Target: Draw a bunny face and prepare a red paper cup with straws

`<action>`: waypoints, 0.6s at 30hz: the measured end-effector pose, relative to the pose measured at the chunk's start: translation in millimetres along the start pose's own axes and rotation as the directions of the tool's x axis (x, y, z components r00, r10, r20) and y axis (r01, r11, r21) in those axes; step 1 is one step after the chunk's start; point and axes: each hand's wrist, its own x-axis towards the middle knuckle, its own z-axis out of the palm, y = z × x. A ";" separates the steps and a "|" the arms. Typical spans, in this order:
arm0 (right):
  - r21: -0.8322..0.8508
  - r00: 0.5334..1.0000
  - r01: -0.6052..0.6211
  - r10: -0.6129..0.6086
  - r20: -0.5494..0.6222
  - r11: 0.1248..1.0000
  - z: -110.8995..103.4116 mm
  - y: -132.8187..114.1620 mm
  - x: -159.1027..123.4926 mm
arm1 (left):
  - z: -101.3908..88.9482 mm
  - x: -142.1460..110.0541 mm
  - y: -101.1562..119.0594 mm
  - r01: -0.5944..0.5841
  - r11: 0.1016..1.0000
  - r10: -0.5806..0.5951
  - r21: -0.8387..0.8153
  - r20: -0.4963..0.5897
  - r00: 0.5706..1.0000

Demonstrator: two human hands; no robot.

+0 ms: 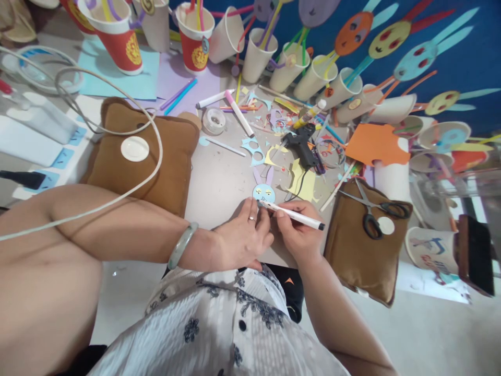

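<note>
A light blue paper rabbit face point(263, 192) with purple ears and drawn eyes lies flat near the table's front edge. My left hand point(242, 235), wearing a ring and a bangle, presses the face's lower edge down with its fingertips. In my right hand point(301, 232) is a white marker point(299, 216), its dark-capped back end pointing right and its tip at the lower part of the face. The lower edge of the face is partly hidden by my fingers. Just beyond the rabbit lie yellow paper scraps point(303, 180) and a black glue gun point(303, 146).
Brown cushion-like pads point(156, 177) flank my hands; scissors point(370, 206) lie on the right pad point(352, 261). A white cable point(158, 151) loops across the left. Paper cups point(260, 55) bearing paper faces line the back. A phone point(475, 256) leans at the right by a cup point(430, 248).
</note>
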 end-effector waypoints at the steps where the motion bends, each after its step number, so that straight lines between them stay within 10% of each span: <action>1: -0.004 1.000 -0.004 0.004 0.005 1.000 0.0 -0.7 0.2 | 0.1 0.1 0.1 0.001 1.000 -0.001 0.001 0.002 1.000; 18: 0.140 0.987 -0.018 0.040 -0.154 0.990 1.9 9.9 -7.2 | -8.0 -0.1 -3.2 -0.020 1.000 0.021 -0.013 0.085 0.996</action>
